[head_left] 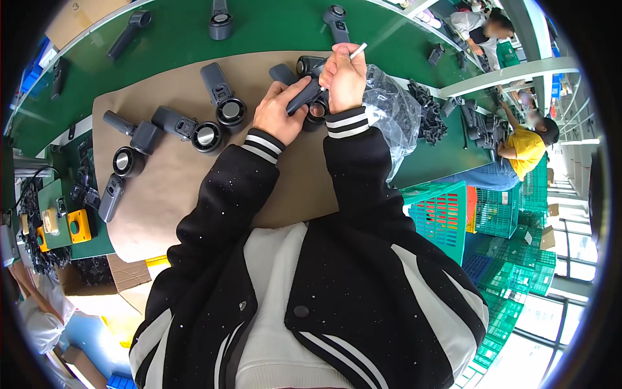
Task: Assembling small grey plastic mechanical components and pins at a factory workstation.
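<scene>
My left hand (278, 113) is closed on the dark grey handle (303, 96) of what looks like a handheld fan, tilted over the brown mat. My right hand (345, 76) grips a thin white rod (358, 50), its lower end at the handle; the exact contact cannot be made out. Just under the handle lies a round fan head (317, 111) with a copper-coloured centre. Another dark fan head (308, 65) lies beyond my hands. To the left on the mat are several more dark grey fans, among them one (228, 104) with a silver disc and another (194, 131).
The brown mat (155, 214) covers part of a green bench. A clear plastic bag (389, 110) sits beside my right forearm, near a pile of small black parts (427, 113). Yellow button boxes (80, 225) stand at left. Green crates (440, 211) and a co-worker in yellow (528, 155) are at right.
</scene>
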A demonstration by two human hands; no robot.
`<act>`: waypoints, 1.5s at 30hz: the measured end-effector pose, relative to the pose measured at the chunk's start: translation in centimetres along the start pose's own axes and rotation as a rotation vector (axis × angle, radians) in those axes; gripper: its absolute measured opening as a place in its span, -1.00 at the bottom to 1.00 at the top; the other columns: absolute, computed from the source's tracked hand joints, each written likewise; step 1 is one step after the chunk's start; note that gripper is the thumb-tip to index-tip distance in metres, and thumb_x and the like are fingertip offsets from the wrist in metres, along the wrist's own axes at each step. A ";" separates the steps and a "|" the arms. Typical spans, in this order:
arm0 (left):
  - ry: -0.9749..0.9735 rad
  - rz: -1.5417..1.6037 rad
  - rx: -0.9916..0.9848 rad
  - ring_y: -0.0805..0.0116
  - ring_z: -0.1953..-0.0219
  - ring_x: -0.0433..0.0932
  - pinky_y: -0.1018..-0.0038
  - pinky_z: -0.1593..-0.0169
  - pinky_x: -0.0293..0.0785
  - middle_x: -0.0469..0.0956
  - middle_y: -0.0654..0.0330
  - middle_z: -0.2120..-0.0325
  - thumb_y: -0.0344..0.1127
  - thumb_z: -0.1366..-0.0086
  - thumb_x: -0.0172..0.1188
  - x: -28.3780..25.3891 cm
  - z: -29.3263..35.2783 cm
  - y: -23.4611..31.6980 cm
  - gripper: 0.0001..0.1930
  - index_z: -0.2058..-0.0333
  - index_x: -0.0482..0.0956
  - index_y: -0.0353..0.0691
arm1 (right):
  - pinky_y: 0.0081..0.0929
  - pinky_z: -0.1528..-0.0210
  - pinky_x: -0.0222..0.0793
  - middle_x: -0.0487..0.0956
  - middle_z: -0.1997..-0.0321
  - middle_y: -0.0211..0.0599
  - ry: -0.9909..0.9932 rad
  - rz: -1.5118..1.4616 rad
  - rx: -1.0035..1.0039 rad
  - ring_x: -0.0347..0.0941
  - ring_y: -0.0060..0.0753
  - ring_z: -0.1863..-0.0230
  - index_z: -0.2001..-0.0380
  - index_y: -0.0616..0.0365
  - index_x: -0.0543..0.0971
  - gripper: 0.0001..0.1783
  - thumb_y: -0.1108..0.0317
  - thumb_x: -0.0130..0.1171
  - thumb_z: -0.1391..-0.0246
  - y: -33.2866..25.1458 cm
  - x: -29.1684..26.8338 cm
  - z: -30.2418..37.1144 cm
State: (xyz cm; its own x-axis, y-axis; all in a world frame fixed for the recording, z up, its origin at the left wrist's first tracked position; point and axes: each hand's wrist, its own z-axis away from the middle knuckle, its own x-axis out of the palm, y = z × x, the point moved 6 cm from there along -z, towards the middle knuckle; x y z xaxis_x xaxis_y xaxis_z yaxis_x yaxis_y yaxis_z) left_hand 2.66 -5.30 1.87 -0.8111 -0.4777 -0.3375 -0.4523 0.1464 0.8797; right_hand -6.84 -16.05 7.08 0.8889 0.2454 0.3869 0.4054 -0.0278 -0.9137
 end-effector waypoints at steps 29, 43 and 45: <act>0.044 0.866 -0.159 0.30 0.28 0.57 0.49 0.17 0.52 0.56 -0.03 0.11 -0.43 -0.30 0.14 -0.3 -0.5 -0.9 -0.50 -0.19 0.28 -0.35 | -0.61 0.40 0.18 0.42 0.45 -0.42 0.350 0.677 -0.420 0.24 -0.57 0.51 0.18 0.22 0.52 -0.74 0.29 -0.09 -0.29 -14.8 -13.5 -0.6; -0.109 1.152 -0.122 0.21 0.15 0.59 0.43 0.15 0.56 0.54 -0.08 0.12 -0.50 -0.32 0.10 0.1 -0.8 -0.2 -0.52 -0.19 0.23 -0.34 | -0.43 0.20 0.50 0.59 0.32 -0.09 -0.335 -0.052 -0.111 0.53 -0.30 0.37 0.14 0.35 0.51 -0.74 0.33 0.01 -0.31 -4.9 -7.3 2.8; -0.108 1.157 -0.124 0.20 0.14 0.59 0.43 0.15 0.56 0.54 -0.08 0.11 -0.50 -0.32 0.10 0.1 -0.8 -0.1 -0.52 -0.19 0.23 -0.34 | -0.41 0.17 0.50 0.59 0.31 -0.08 -0.339 -0.045 -0.091 0.54 -0.27 0.35 0.13 0.35 0.50 -0.74 0.34 0.00 -0.30 -4.5 -7.4 2.8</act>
State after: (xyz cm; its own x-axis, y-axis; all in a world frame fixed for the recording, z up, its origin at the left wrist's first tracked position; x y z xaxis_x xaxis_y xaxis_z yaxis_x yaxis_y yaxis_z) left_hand 2.90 -6.07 1.96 -0.7457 -0.0380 0.6653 0.6116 0.3573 0.7059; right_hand -15.79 -15.02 7.96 0.7543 0.5559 0.3494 0.4736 -0.0922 -0.8759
